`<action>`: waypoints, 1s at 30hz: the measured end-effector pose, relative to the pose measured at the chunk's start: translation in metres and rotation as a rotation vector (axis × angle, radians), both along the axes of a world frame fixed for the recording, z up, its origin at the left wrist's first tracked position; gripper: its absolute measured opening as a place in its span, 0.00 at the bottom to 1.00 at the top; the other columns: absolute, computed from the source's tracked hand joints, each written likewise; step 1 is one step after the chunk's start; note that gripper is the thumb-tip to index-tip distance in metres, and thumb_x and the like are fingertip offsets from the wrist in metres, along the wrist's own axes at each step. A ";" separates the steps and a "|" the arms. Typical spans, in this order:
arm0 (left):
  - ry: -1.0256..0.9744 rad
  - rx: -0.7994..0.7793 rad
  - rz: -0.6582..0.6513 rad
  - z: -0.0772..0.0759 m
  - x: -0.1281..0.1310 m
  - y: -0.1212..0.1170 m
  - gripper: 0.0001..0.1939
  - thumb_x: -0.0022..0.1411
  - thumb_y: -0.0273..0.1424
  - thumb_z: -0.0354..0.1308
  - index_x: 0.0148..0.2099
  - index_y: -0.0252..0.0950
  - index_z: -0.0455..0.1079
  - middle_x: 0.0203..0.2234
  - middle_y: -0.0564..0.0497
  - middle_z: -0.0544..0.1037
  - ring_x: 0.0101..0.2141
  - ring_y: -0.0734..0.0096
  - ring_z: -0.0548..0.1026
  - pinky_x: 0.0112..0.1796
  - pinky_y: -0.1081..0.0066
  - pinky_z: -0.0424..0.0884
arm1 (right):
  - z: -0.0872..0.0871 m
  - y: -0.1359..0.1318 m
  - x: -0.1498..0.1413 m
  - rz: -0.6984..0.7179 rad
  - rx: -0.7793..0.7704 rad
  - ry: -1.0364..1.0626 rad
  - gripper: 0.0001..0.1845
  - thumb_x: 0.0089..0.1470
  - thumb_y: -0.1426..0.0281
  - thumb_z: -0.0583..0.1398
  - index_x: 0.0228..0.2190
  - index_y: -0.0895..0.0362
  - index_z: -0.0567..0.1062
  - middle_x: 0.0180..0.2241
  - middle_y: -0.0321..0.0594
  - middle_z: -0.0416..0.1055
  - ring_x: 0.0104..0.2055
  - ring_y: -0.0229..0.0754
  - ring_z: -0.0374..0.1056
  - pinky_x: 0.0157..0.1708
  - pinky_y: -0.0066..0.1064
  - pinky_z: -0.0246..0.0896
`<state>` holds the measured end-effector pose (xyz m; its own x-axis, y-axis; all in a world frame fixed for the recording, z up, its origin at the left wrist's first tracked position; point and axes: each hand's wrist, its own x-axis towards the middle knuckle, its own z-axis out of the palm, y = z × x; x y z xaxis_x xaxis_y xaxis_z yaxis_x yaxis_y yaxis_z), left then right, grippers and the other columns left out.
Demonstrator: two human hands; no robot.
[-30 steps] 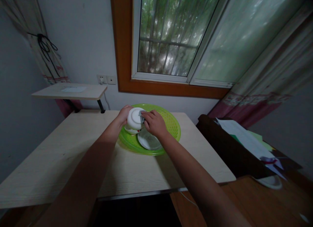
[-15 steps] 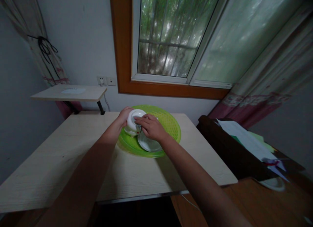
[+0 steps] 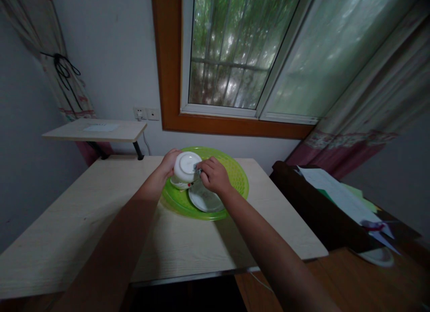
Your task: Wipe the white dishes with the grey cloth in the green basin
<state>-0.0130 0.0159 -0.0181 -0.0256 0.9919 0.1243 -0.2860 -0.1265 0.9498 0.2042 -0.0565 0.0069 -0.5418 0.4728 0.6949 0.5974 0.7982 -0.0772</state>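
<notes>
My left hand (image 3: 171, 162) grips a white bowl (image 3: 187, 165) by its left side. The bowl is tipped over so that its round base ring faces me. My right hand (image 3: 214, 174) has its fingers closed on a small grey scrubbing pad (image 3: 196, 168), pressed to the bowl's right side; the exact kind of pad is too small to tell. Below the held bowl sits another white bowl (image 3: 178, 184) with a coloured pattern, partly hidden. Beside it lies a white plate (image 3: 204, 199). Both rest in a round green plastic basket (image 3: 237, 173).
The basket stands on a light wooden table (image 3: 188, 244) against the wall below a window. A small raised shelf (image 3: 117, 135) with a paper is at the back left. To the right, a dark brown piece of furniture (image 3: 302, 204) has papers (image 3: 332, 191) on it.
My right hand has rubbed across the bowl's base, moving left to its middle and then back to the right edge. My left hand keeps its hold; the bowl's tilt shifts slightly.
</notes>
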 end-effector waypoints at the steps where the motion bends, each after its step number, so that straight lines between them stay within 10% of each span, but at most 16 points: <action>1: 0.001 -0.009 0.047 -0.002 0.000 0.002 0.15 0.46 0.38 0.68 0.27 0.40 0.64 0.20 0.56 0.70 0.26 0.69 0.70 0.27 0.68 0.65 | -0.001 0.001 0.001 -0.004 -0.002 0.049 0.14 0.56 0.74 0.55 0.39 0.56 0.79 0.39 0.45 0.77 0.42 0.51 0.65 0.46 0.43 0.63; 10: 0.009 -0.051 0.053 -0.008 -0.003 0.009 0.18 0.44 0.41 0.72 0.28 0.40 0.66 0.21 0.53 0.71 0.30 0.63 0.73 0.31 0.64 0.67 | -0.005 0.021 0.008 -0.125 -0.115 0.467 0.16 0.59 0.74 0.50 0.43 0.56 0.75 0.41 0.46 0.75 0.46 0.50 0.69 0.49 0.42 0.64; 30: 0.001 0.044 -0.020 0.006 0.005 -0.008 0.13 0.47 0.35 0.68 0.29 0.38 0.67 0.25 0.54 0.72 0.26 0.71 0.70 0.27 0.70 0.65 | -0.021 0.024 -0.001 0.094 -0.413 0.328 0.33 0.60 0.56 0.62 0.61 0.57 0.64 0.59 0.54 0.66 0.61 0.53 0.63 0.63 0.50 0.57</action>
<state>-0.0081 0.0075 -0.0120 -0.0058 0.9858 0.1678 -0.2877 -0.1624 0.9438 0.2029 -0.0326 -0.0140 -0.3806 0.7026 0.6013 0.4162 0.7108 -0.5671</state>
